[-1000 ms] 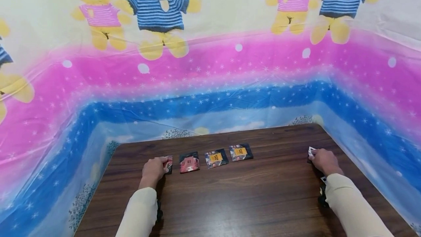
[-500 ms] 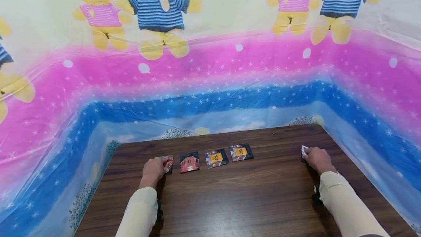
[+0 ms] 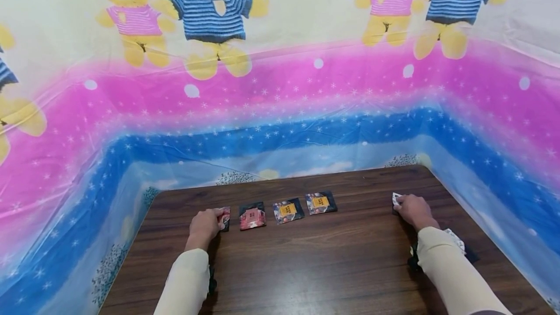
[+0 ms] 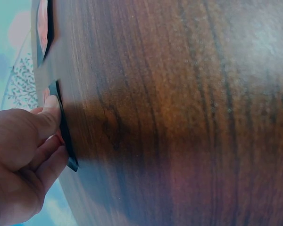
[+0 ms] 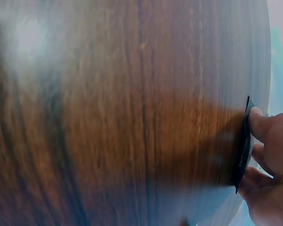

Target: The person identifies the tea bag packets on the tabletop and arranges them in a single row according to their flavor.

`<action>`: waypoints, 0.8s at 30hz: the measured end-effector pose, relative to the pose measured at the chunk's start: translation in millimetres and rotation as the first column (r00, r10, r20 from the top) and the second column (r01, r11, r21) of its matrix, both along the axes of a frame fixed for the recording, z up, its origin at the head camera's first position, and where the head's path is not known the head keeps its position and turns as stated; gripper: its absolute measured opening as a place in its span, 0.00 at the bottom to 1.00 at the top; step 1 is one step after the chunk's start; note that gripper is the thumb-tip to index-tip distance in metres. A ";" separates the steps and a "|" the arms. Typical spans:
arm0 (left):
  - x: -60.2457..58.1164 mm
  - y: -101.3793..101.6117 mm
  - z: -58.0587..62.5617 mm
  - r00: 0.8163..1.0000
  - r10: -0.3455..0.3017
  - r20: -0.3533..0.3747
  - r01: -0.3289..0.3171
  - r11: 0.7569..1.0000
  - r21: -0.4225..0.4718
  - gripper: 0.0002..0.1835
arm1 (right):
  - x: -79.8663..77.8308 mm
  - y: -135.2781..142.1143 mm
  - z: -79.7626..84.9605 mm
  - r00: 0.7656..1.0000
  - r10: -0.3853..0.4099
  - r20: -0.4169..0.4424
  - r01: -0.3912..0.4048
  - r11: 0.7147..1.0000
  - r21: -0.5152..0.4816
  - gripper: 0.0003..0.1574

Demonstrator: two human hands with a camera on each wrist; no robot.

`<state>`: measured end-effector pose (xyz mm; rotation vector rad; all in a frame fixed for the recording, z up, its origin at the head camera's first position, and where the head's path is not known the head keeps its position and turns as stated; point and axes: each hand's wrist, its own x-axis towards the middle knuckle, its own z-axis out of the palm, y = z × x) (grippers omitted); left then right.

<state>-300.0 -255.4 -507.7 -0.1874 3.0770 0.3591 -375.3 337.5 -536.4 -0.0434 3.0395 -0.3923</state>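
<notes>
In the head view my left hand [image 3: 204, 227] is at the left end of a row of small flat packets, gripping a red-and-black packet [image 3: 225, 218] that lies on the table. The left wrist view has the thumb over this packet [image 4: 54, 89] and the other fingers curled at its lower end. On the right side, my right hand [image 3: 414, 210] pinches a black-and-white packet [image 3: 395, 199], mostly covered by the fingers. Its dark edge [image 5: 244, 150] shows upright and close over the wood in the right wrist view.
Between the hands lie a pink-labelled packet [image 3: 252, 216] and two yellow-labelled ones, left [image 3: 288, 210] and right [image 3: 321, 202]. Another black-and-white packet [image 3: 455, 240] shows partly behind my right sleeve. The brown wooden table [image 3: 306, 261] meets a bear-printed cloth [image 3: 271, 140] at the back.
My right hand has slid left across the table with its packet, uncovering more of the packet behind the right sleeve. The left hand and the row of packets stay put.
</notes>
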 end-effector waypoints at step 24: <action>0.2 -0.7 -0.1 1.000 -0.005 0.007 0.005 1.000 0.004 0.27 | -7.0 -34.0 -0.4 1.000 0.000 0.019 0.000 1.000 -0.010 0.28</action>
